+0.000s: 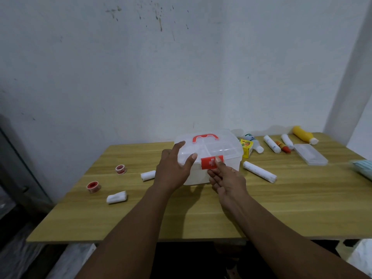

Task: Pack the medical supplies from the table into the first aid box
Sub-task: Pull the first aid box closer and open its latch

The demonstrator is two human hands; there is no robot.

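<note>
A translucent white first aid box point(225, 150) with a red handle and a red cross latch point(210, 162) stands shut in the middle of the wooden table point(181, 214). My left hand point(173, 168) rests against the box's left front corner, fingers spread over the lid. The thumb of my right hand point(227, 178) presses on the red latch, with the fingers curled under it. Two red tape rolls point(121, 169) point(93, 186) and two small white bandage rolls point(148, 175) point(117, 197) lie to the left. A long white bandage roll point(259, 171) lies to the right.
At the back right lie a yellow carton point(247, 148), a white bottle point(254, 142), two more white rolls point(272, 143), an orange tube point(283, 146), a yellow bottle point(305, 134) and a clear flat case point(311, 154). A blue bundle point(363, 168) lies at the right edge. A wall stands behind the table.
</note>
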